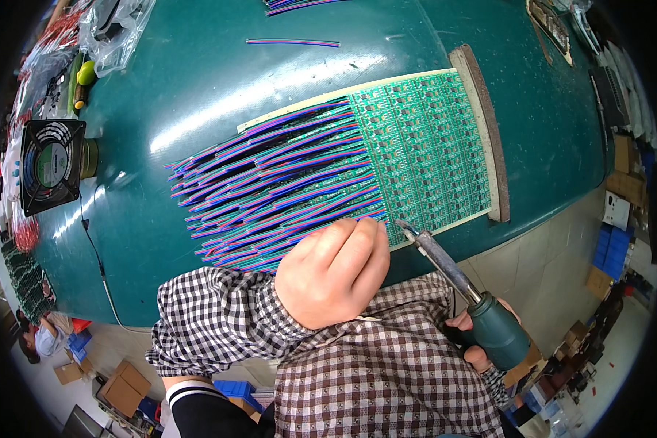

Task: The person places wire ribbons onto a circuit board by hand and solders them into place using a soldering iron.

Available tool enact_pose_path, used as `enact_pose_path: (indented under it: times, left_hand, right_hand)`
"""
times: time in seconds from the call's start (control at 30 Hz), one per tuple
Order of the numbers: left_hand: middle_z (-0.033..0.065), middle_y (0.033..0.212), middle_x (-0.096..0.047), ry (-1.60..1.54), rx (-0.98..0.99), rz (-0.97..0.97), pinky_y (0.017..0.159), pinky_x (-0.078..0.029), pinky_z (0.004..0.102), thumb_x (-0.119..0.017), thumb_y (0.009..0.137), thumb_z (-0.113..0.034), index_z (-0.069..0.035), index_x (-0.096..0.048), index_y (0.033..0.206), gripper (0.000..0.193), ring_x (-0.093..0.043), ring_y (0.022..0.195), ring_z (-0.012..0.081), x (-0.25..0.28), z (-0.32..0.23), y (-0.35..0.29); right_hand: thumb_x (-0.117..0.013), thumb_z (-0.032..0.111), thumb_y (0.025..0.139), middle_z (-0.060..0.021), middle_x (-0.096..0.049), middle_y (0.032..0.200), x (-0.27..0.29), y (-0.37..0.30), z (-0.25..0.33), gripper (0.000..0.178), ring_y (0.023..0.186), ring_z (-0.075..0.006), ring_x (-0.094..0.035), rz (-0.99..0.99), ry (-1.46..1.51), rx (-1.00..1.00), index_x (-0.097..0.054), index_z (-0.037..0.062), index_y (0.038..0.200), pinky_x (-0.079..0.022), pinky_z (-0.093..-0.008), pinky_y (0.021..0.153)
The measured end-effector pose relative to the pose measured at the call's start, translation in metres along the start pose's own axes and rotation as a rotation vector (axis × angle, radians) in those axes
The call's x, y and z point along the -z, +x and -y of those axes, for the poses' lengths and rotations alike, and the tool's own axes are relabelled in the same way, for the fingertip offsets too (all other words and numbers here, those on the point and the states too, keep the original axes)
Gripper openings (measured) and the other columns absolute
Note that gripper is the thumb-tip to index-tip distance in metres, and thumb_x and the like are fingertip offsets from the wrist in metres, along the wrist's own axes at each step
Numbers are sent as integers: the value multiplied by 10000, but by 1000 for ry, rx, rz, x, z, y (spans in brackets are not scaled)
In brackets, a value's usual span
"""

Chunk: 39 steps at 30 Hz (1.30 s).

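Left hand (333, 271) curled, fingertips pressing ribbon wires (270, 193) just left of green circuit panel (423, 150). Right hand (482, 339) grips soldering iron (452, 281), tip at panel's near edge. Risk: tip close to fingers; a slip could burn them, scorch insulation, or bridge pads.

One green circuit panel (423, 146), one soldering iron (460, 281), one fan (50, 164), two hands.

Dark green workbench (197, 87), glossy under the light. Dead centre lies a pale board (482, 139) carrying a green circuit-board panel (423, 153) with coloured ribbon wires (270, 190) fanning toward nine o'clock. At twelve, a loose wire strip (292, 42). At nine, a black fan (51, 164); at eleven, a clear plastic bag (117, 29).
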<state>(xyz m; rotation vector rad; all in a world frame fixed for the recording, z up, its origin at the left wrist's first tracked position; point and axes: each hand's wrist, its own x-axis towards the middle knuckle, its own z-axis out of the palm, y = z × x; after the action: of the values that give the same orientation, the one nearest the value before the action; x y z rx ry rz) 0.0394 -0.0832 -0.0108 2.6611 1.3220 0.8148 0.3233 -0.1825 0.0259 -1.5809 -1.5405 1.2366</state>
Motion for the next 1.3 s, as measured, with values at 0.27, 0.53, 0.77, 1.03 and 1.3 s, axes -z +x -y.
enact_pose_path:
  times: [0.27, 0.53, 0.77, 1.03, 1.3]
  left_hand:
    - [91, 996, -642, 8, -4, -4, 718, -533, 281, -656, 735, -113, 4, -697, 998, 291, -658, 901, 207, 1, 4, 4]
    - [115, 1022, -672, -30, 6, 107, 750, -565, 326, -689, 735, -111, 3, -727, 1054, 340, -672, 888, 237, 22, 1, 9]
    - [134, 974, -676, -157, 143, 114, 787, -553, 385, -672, 785, 55, -31, -708, 965, 203, -670, 906, 320, 62, 88, 89]
    - [103, 916, -606, -209, 211, 252, 817, -519, 386, -748, 854, -99, -57, -651, 908, 118, -619, 903, 301, -2, 184, 119]
    - [116, 870, -654, -175, 180, -5, 706, -547, 341, -712, 797, 103, 13, -667, 977, 206, -671, 775, 273, 58, 100, 98]
  right_hand:
    - [-778, 641, 803, -46, -755, 861, -4, -5, -17, 620, 794, -230, -686, -52, 115, 43, -736, 44, 963, -552, -373, 761]
    - [-689, 673, 862, -89, -569, 921, -4, 33, -10, 829, 866, -232, -628, -47, 774, -119, -522, -72, 1183, -625, -381, 736]
    - [-636, 664, 908, -62, -579, 903, 7, 43, -16, 851, 856, -198, -614, -270, 844, -80, -488, -89, 1277, -632, -348, 688]
    - [-674, 664, 882, -74, -588, 924, 8, 36, -18, 850, 912, -212, -632, -229, 852, -63, -512, -77, 1264, -644, -328, 672]
    - [-667, 686, 871, -54, -621, 1000, 17, 24, -25, 873, 973, -236, -637, -218, 842, -76, -518, -65, 1292, -635, -357, 739]
